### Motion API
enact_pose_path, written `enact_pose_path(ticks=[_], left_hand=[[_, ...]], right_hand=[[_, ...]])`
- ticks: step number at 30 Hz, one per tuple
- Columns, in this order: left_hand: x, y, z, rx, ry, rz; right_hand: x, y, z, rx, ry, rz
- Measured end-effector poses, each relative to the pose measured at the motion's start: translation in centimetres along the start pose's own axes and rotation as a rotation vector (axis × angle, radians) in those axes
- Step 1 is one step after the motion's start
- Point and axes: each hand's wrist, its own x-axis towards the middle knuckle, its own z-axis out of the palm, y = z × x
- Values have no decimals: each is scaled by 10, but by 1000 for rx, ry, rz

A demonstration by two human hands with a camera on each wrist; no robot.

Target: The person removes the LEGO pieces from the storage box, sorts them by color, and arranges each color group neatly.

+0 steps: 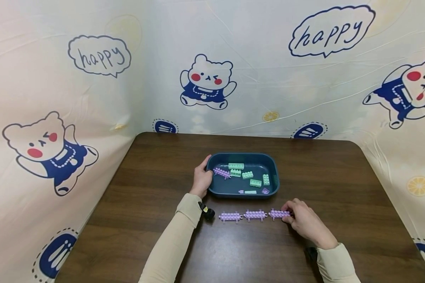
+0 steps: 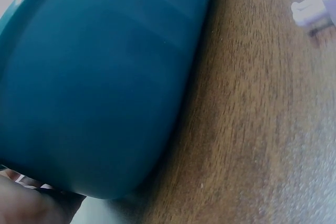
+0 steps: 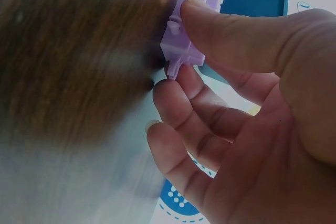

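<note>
In the head view, three purple toy bricks with small side pegs lie in a row on the table. The left brick [image 1: 230,216] and middle brick [image 1: 255,214] lie close together. At the row's right end, my right hand [image 1: 306,220] pinches the third purple brick [image 3: 176,40] between thumb and fingers; the right wrist view shows its forked end at my fingertips. My left hand [image 1: 202,179] grips the left end of a dark blue tray [image 1: 243,194], its thumb at the rim. Inside the tray are a purple brick [image 1: 222,173] and several mint green bricks [image 1: 236,166].
The brown wooden table [image 1: 156,165] runs back to a patterned cloth [image 1: 262,78] hung behind and at both sides. Low in the tray lie a small purple piece [image 1: 265,191] and a narrow light green piece [image 1: 250,192]. The tray stands just behind the brick row.
</note>
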Motion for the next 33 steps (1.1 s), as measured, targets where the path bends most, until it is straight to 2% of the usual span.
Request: enact_pose_path(ticks=[22,28,33], left_hand=[[1,-2,1,-5,-1,-2],[1,-2,1,12,6,-8],[2,0,1,24,16,-5]], right_hand=[[-2,-3,-3,-5,-29,9],[-4,-9,-17,30,-19,18],[-2,-12,-37,61,-6,71]])
